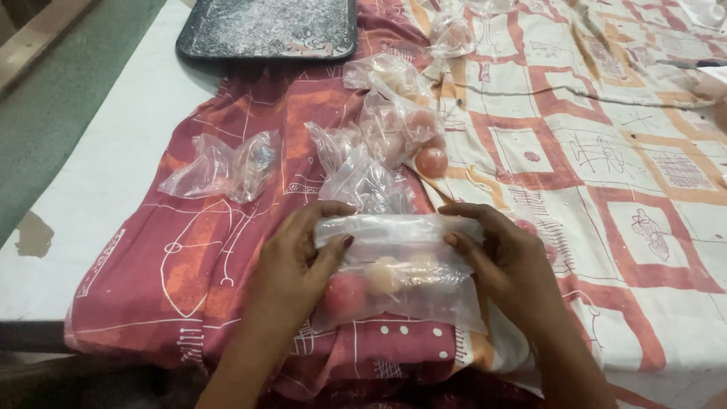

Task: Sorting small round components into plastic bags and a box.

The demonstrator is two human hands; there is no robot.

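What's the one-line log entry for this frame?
left hand: holds clear bag | right hand: holds bag | inside: pink and pale balls | nearby: more bags, tray

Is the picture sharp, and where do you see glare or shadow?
Head view: rather soft overall; the clear plastic bag between the left hand and right hand shows pale glare along its top fold; the dark tray looks speckled; the lower edge falls into deep shadow.

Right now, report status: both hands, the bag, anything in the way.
Left hand and right hand grip the clear bag at its ends. Pink and cream balls inside. More filled bags lie beyond.
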